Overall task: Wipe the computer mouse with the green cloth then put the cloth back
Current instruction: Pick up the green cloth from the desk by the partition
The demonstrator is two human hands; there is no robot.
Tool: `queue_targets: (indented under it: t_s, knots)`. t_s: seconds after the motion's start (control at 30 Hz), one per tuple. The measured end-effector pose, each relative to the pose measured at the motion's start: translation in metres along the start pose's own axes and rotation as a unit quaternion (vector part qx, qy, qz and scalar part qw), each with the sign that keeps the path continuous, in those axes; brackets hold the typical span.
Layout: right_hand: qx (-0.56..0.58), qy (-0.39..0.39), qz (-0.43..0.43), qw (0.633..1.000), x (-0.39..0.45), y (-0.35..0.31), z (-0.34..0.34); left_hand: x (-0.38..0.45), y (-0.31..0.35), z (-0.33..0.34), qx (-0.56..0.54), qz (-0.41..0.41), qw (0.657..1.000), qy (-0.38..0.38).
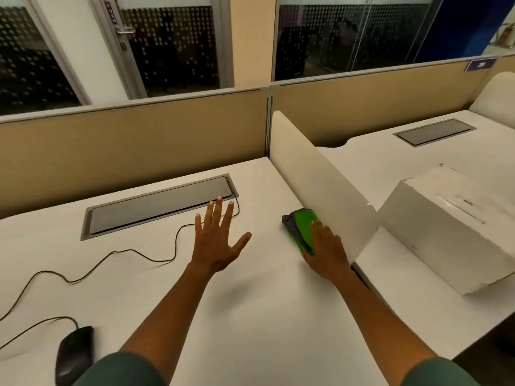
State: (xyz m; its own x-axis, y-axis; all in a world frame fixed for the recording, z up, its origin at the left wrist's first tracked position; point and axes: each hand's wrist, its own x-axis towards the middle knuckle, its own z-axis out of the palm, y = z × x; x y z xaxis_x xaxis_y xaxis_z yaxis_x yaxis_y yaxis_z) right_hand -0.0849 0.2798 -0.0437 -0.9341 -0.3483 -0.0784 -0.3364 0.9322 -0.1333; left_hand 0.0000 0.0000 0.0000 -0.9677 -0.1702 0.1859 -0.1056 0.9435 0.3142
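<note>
- The computer mouse (pixel 73 355) lies nearest to me at the near left of the table (pixel 264 316), black, well apart from the green cloth (pixel 303 228) and from both my hands.
- Its cable (pixel 117 253) snakes from the mouse across the table, away from me and toward the cloth's side, up to the grey cable hatch (pixel 158 206) set in the tabletop.
- My left hand (pixel 218 240) is out over the table, left of the cloth — fingers spread wide and flat, holding nothing, its fingertips reaching the near edge of the hatch.
- My right hand (pixel 326 250) lies on the near end of the cloth, fingers laid flat over it and the thumb by its near corner; I cannot tell whether it grips the cloth or only rests on it.
- The cloth is folded, bright green on top with dark grey layers showing along its left edge, and lies on the table just beside the low white divider (pixel 320 176).
- Right of the cloth, past the divider, a white box (pixel 446 232) stands on the neighbouring table.
- Beyond the cloth a tan partition (pixel 139 137) closes the far edge of the table — behind it, dark glass panels.
</note>
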Motion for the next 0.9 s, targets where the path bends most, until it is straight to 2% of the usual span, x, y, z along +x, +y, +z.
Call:
queue_targets:
  t_s: [0.3, 0.37, 0.5, 0.67, 0.9]
  knots:
    - [0.010, -0.056, 0.025, 0.998, 0.011, 0.012, 0.004, 0.013, -0.004, 0.012, -0.001, -0.002, 1.000, 0.004]
    - [0.038, -0.043, 0.037, 0.998, 0.015, 0.012, 0.006, 0.012, -0.005, 0.012, -0.001, -0.005, 1.000, -0.001]
    - [0.191, 0.007, 0.094, 0.977, 0.019, 0.007, -0.001, 0.006, -0.012, 0.006, 0.006, -0.007, 1.000, -0.003]
    - [0.235, 0.090, 0.103, 0.962, 0.022, -0.004, -0.024, -0.002, -0.023, -0.014, 0.008, -0.017, 1.000, 0.005]
    - [0.351, 0.137, 0.117, 0.919, 0.006, -0.035, -0.064, -0.028, -0.041, -0.052, -0.004, -0.034, 0.999, 0.004]
